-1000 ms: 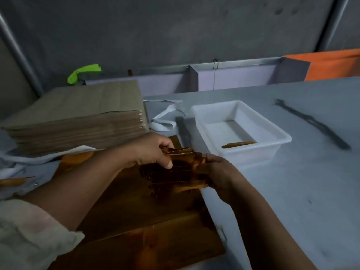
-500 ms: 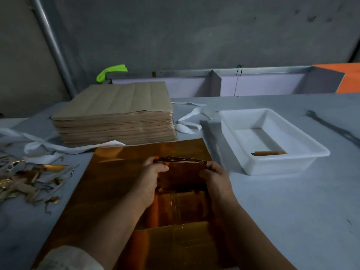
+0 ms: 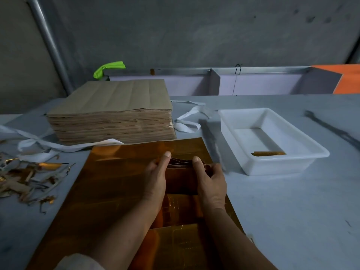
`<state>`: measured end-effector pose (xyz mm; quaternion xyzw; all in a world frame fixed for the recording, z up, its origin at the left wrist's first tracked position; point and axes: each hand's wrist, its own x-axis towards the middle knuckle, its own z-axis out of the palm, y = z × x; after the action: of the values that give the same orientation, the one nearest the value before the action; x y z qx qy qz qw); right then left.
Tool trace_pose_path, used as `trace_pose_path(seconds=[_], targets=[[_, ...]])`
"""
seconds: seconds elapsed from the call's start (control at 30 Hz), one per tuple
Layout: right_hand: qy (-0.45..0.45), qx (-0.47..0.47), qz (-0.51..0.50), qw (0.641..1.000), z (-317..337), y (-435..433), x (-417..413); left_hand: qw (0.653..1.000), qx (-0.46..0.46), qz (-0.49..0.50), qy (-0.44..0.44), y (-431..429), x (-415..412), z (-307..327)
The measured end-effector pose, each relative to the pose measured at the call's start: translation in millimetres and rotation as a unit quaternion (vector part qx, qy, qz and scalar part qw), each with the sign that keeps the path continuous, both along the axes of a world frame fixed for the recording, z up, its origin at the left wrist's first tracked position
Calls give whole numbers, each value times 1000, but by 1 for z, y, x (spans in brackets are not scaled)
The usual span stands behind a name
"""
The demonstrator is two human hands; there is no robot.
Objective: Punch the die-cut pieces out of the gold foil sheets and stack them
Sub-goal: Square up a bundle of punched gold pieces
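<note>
A small stack of punched gold foil pieces point(image 3: 181, 173) stands on edge between my two hands, over the large gold foil sheet point(image 3: 116, 184) lying flat on the table. My left hand point(image 3: 156, 179) grips the stack's left side, thumb on top. My right hand point(image 3: 211, 181) grips the right side, fingers curled round the far edge. Die-cut outlines show in the sheet just below my wrists. A white plastic tray point(image 3: 311, 152) to the right holds a few gold pieces point(image 3: 269, 153).
A thick pile of brown paper sheets point(image 3: 111, 115) stands behind the foil. Gold foil scraps point(image 3: 25, 182) litter the table at left, with white straps point(image 3: 187, 121) near the pile. A dark strip point(image 3: 331, 129) lies at far right.
The camera has swung left and up, bringing the scraps into view. My hands have closed in on the stack, which now stands more upright between them.
</note>
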<state>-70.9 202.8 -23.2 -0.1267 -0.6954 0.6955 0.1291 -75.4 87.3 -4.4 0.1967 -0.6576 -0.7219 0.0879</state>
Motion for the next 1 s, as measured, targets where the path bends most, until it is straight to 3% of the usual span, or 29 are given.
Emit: trace_pose_path(seconds=[0.3,0.63,0.9,1.0], targets=[[24,-43,-20,999,-1,-3,-12,995,97,2,-9,12,-3,11],[25,27,-21,999,-6,0,-24,998,-33,47,26,-3,-25,-6],[45,31,-7,998,-7,-1,-23,1000,-8,10,14,8,-24,-9],[53,39,-12,998,-12,-2,-22,999,-48,22,15,5,-27,-8]])
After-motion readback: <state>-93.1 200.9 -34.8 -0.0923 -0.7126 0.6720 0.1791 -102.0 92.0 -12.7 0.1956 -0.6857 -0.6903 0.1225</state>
